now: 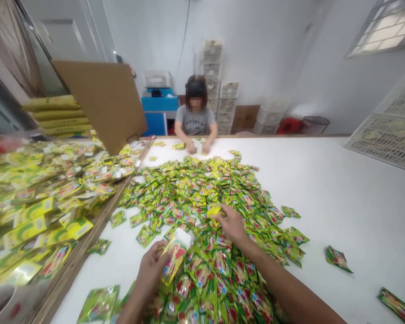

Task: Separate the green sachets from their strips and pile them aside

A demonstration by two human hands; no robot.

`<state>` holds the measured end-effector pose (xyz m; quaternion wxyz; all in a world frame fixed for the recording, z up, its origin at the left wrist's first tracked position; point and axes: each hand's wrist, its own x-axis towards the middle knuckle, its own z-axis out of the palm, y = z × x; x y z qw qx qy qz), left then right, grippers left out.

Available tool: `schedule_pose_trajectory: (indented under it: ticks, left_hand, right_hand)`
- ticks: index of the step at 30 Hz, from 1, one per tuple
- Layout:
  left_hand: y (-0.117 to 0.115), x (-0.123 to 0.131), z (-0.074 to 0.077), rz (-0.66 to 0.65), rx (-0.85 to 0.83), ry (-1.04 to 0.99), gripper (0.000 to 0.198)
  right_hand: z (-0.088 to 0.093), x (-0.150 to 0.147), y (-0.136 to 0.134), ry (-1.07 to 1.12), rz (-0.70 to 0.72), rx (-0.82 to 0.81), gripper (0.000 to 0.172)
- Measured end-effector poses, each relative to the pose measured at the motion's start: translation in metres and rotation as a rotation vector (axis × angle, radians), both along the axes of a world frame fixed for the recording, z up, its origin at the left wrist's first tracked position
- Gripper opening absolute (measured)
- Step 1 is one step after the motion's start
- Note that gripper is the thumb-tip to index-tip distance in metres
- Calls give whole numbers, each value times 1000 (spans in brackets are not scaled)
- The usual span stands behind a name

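Observation:
My left hand (pixel 154 260) is closed around a small printed carton (pixel 176 257), yellow and green with red pictures. The carton is tilted, with its white flap standing up at the top end. Ahead and to the right, my right hand (pixel 232 223) pinches a small yellow packet (pixel 214 212) above the pile. Under and around both hands spreads a big heap of green sachets (pixel 219 265) with red printing, lying on the white table (pixel 324 193). Some sachets in the heap look more yellow.
Left of a wooden strip (pixel 97 225) lies a mass of flattened or folded yellow cartons (pixel 33 220), with a brown cardboard sheet (pixel 101 103) upright behind. Across the table a person (pixel 195 119) handles packets. A white slatted rack (pixel 388 126) leans at right. Loose sachets (pixel 337 258) lie there too.

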<state>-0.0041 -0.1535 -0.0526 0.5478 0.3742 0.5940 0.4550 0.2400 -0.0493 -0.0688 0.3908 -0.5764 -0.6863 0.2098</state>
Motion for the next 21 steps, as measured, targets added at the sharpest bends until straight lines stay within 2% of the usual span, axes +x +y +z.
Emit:
schedule_pose_trajectory:
  ticks: [2,3,6,10,15,18,21]
  left_hand:
    - [-3,-3,-3,-40,20,41,44]
    - [-4,-3,-5,-63,37,59,42]
    - [-6,2,-9,-142,75,64,40]
    - [-14,7,-8,-206,47,11,37]
    - [-23,10,-9,-295,-5,-67,33]
    - [-20,12,-11,-215,-43,-166,36]
    - [-14,13,-9,-114,-71,-208,41]
  right_hand:
    - [6,-3,-8,291,-76,-117,36]
    - [10,-7,-14,406,-65,-161,41]
    - [19,-27,-38,570,114,-289,41]
    - [13,-49,-73,484,260,-355,30]
    - [-4,-54,-90,366,337,-404,30]
    - [3,-50,-86,270,301,-253,28]
    - [17,-38,-60,138,214,-73,31]
